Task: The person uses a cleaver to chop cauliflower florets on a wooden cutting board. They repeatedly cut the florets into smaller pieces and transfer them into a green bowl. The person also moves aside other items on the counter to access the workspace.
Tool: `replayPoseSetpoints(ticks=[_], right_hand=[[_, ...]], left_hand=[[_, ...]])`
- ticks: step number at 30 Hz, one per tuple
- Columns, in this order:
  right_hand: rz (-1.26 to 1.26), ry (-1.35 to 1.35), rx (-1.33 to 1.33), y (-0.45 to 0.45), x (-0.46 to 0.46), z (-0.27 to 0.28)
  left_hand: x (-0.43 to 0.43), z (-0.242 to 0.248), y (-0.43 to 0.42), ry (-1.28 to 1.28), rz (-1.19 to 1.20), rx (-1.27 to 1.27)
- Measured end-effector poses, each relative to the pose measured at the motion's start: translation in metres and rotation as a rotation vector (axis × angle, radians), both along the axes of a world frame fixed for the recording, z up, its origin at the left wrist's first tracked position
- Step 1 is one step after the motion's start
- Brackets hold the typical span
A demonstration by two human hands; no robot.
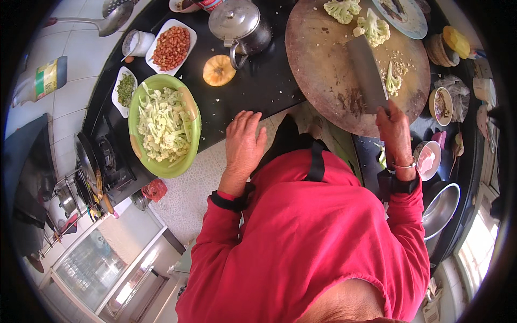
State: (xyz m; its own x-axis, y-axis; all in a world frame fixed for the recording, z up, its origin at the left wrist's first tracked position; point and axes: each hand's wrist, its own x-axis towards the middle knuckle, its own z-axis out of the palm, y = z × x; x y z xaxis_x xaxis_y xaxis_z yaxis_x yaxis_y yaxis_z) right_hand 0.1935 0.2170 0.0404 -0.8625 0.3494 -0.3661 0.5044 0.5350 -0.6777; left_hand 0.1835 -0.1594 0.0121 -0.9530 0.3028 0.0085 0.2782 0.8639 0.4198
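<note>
My right hand [394, 123] grips the handle of a broad cleaver [365, 74], whose blade lies over the round wooden chopping board [319, 80]. Just right of the blade is a small cauliflower floret [392, 82] with crumbs around it. Two larger pieces, a cauliflower chunk [373, 30] and another cauliflower piece [342, 10], rest near the board's far edge. My left hand [244, 141] holds nothing, its thumb apart from the fingers, at the counter's front edge. To its left, a green plastic basket [194, 157] holds cut cauliflower [163, 125].
Beyond the basket are a dish of peanuts [173, 46], a dish of chopped greens [126, 89], a metal pot [242, 28] and a cut round yellow-orange piece [219, 70]. A bowl of pale meat [426, 159] and a steel basin [442, 212] stand at right. The gas stove [107, 155] is left.
</note>
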Motion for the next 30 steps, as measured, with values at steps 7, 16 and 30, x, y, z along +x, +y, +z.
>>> replayPoseSetpoints(ticks=[7,16,30], right_hand=[[0.109,0.02,0.046,-0.026,0.022,0.012],[0.118,-0.065,0.088,-0.032,0.012,-0.001],[-0.011,-0.153,-0.214,-0.025,0.008,-0.002]], left_hand=[[0.003,-0.022,-0.039,-0.017,0.161,0.128],[0.036,-0.014,-0.099,0.0,0.253,-0.57],[0.017,-0.056,-0.107,0.053,0.443,-0.358]])
